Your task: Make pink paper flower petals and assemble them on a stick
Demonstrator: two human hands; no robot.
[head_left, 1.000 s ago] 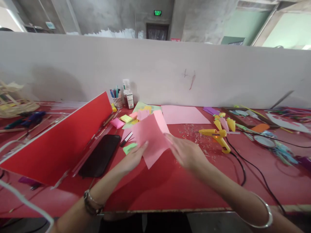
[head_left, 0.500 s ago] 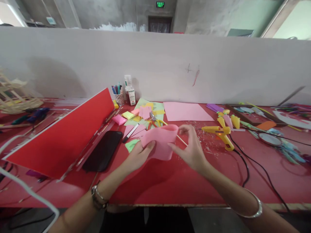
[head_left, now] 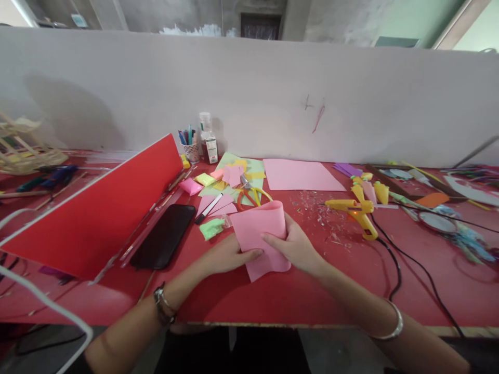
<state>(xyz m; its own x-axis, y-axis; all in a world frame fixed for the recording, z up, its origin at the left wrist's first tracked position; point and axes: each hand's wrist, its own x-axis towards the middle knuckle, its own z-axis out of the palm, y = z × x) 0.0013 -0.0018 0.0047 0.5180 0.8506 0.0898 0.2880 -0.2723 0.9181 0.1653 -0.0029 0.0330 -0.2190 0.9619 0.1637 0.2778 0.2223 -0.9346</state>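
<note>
A pink paper sheet (head_left: 255,234) lies bent over on the red table (head_left: 273,296), its top edge curled back in a loose fold. My left hand (head_left: 226,254) presses flat on its lower left part, fingers stretched out. My right hand (head_left: 294,244) grips the right side of the folded sheet, fingers over the paper and thumb behind it. A small green paper scrap (head_left: 212,227) sits just left of the sheet.
A black phone (head_left: 163,241) and a tilted red board (head_left: 97,208) are at the left. Scissors (head_left: 253,195), coloured paper scraps, a marker (head_left: 208,208) and a larger pink sheet (head_left: 300,175) lie behind. A yellow glue gun (head_left: 356,212) with black cable is at right.
The pink sheet, held up and open a second ago, has been bent over and brought down onto the table; both hands moved down and closer together on it.
</note>
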